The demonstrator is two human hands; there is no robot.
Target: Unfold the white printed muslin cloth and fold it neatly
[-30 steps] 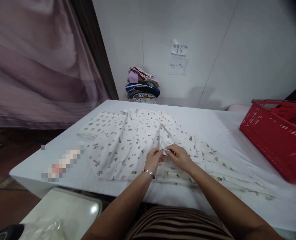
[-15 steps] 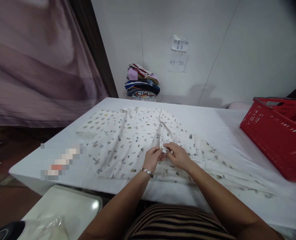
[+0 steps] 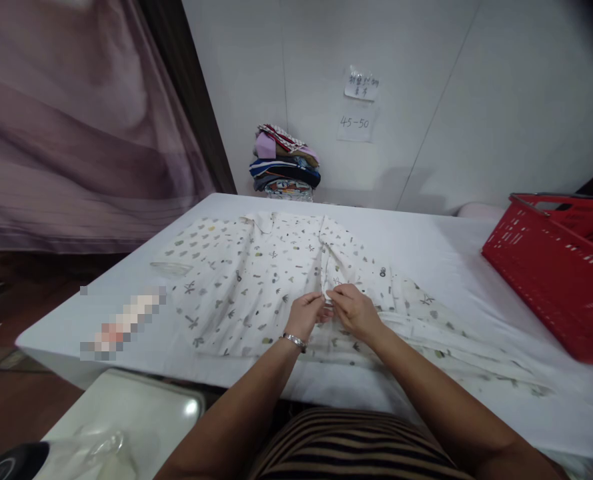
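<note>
A white shirt [image 3: 266,287] printed with small plant-like motifs lies spread on the white-covered table [image 3: 416,243]. Its collar points to the far side, and one front panel is laid out toward the right. My left hand [image 3: 307,316], with a bracelet at the wrist, pinches the edge of the shirt's front opening. Close beside it, my right hand [image 3: 353,312] grips the same edge between thumb and fingers. Both sets of fingertips nearly meet there; whether a button lies between them is hidden.
A red plastic basket [image 3: 551,280] stands on the table's right side. Folded clothes [image 3: 286,163] are piled beyond the far edge, by the wall. To the near left are a white stool-like surface [image 3: 151,407] and a clear plastic bag [image 3: 93,457]. A pinkish curtain [image 3: 76,133] hangs left.
Both hands stay at the shirt's front edge. The right hand's fingers have shifted slightly and closed nearer the left fingertips. The shirt lies as before.
</note>
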